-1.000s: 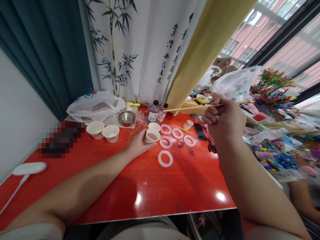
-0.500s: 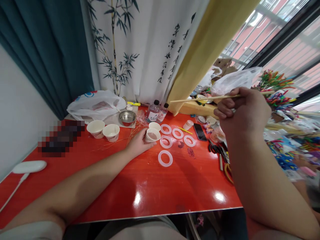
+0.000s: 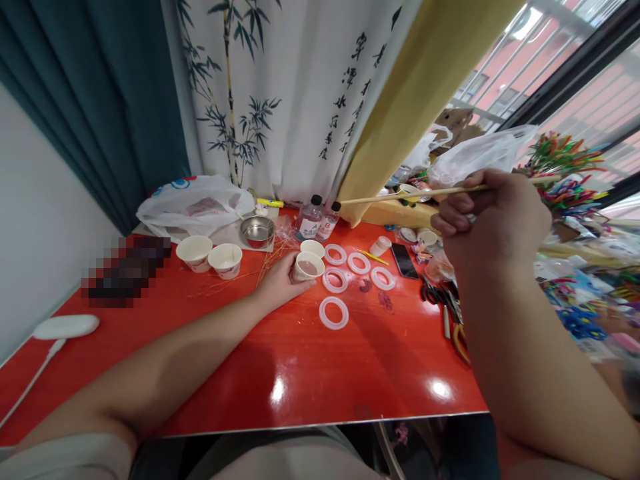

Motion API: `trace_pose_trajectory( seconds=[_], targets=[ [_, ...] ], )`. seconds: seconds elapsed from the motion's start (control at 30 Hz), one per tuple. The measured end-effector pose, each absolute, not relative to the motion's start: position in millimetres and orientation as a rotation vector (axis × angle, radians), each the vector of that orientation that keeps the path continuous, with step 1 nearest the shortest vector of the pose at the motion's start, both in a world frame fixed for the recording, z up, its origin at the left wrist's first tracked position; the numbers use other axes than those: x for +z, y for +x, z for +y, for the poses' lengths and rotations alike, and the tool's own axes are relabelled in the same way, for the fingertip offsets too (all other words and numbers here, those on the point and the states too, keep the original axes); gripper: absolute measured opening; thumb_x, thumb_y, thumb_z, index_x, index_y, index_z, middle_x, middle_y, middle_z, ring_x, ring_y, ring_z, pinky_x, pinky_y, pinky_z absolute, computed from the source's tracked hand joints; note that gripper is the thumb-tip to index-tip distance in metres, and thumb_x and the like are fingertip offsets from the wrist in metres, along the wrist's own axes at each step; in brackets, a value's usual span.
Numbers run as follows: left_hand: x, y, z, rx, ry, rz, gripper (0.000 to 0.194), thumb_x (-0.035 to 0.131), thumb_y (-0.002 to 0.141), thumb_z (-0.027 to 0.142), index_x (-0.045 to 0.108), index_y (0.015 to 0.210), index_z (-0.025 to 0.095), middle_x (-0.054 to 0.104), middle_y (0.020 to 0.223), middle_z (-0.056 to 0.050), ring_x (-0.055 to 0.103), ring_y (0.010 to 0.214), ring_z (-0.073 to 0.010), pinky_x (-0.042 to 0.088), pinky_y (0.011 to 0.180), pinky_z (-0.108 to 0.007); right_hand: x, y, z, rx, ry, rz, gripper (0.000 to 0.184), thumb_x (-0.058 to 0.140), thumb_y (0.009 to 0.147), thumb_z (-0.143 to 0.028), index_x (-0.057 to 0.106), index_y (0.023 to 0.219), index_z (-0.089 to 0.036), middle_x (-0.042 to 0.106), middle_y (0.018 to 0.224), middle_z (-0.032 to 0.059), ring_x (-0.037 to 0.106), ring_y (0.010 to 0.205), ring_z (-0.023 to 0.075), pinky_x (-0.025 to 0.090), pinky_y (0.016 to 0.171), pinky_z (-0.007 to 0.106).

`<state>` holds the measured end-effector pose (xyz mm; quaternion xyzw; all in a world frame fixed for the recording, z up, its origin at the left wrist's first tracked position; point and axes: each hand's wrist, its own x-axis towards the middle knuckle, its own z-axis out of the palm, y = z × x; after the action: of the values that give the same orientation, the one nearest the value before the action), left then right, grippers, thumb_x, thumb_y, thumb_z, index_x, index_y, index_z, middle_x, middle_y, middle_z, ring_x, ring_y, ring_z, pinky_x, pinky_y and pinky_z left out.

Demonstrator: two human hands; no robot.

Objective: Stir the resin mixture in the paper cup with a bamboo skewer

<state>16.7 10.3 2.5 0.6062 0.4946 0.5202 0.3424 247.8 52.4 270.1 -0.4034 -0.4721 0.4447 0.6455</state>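
Note:
My left hand (image 3: 284,283) is wrapped round a paper cup (image 3: 307,269) with a murky pinkish liquid in it, at the middle of the red table. Raised at the right, my right hand (image 3: 493,203) grips a thin wooden stick (image 3: 400,196), whose free end points left, well above the tabletop. Just right of the held cup lie several translucent ring moulds (image 3: 333,313). Another paper cup (image 3: 313,249) stands right behind the held one. Two bottles, one marked A (image 3: 309,219) and one marked B (image 3: 329,222), stand farther back.
Two more paper cups (image 3: 194,253) stand at the left, near a metal bowl (image 3: 257,231) and a white plastic bag (image 3: 195,207). A phone (image 3: 404,260), black-handled scissors (image 3: 430,291) and a small white jar (image 3: 381,246) lie to the right. Colourful craft supplies crowd the far right.
My right hand has moved to the right with the stick, then nearly stopped. The left hand stays on its cup. The view has shifted slightly.

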Motion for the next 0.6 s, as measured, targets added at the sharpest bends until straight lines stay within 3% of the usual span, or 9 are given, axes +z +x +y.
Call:
trace_pose_trajectory(
  seconds=[0.2, 0.37, 0.6],
  targets=[
    [5.5, 15.6, 8.5, 1.334, 1.609, 1.279, 0.054, 0.084, 0.08, 0.04, 0.062, 0.126, 0.024, 0.075, 0.126, -0.008, 0.073, 0.115, -0.0297, 0.059, 0.099, -0.043, 200.0, 244.8, 49.7, 1.148, -1.0, -1.157, 0.014, 0.058, 0.081, -0.021, 0.056, 0.067, -0.023, 0.041, 0.045, -0.005, 0.028, 0.036, 0.0088, 0.02, 0.037, 0.024],
    [2.5, 14.8, 8.8, 1.27, 1.659, 1.335, 0.069, 0.089, 0.075, 0.038, 0.06, 0.135, 0.024, 0.073, 0.134, -0.01, 0.071, 0.122, -0.033, 0.057, 0.105, -0.048, 135.9, 239.4, 40.1, 1.145, -1.031, -1.476, 0.023, 0.067, 0.091, -0.037, 0.062, 0.073, -0.023, 0.047, 0.053, -0.004, 0.038, 0.042, 0.0106, 0.029, 0.039, 0.023],
    [-1.3, 15.4, 9.1, 1.218, 1.713, 1.317, 0.071, 0.091, 0.073, 0.034, 0.06, 0.136, 0.027, 0.071, 0.14, -0.01, 0.068, 0.129, -0.0342, 0.055, 0.11, -0.051, 122.0, 241.9, 32.2, 1.135, -1.019, -1.665, 0.028, 0.067, 0.096, -0.041, 0.066, 0.075, -0.022, 0.049, 0.058, -0.0024, 0.039, 0.05, 0.012, 0.029, 0.045, 0.024]
  ],
)
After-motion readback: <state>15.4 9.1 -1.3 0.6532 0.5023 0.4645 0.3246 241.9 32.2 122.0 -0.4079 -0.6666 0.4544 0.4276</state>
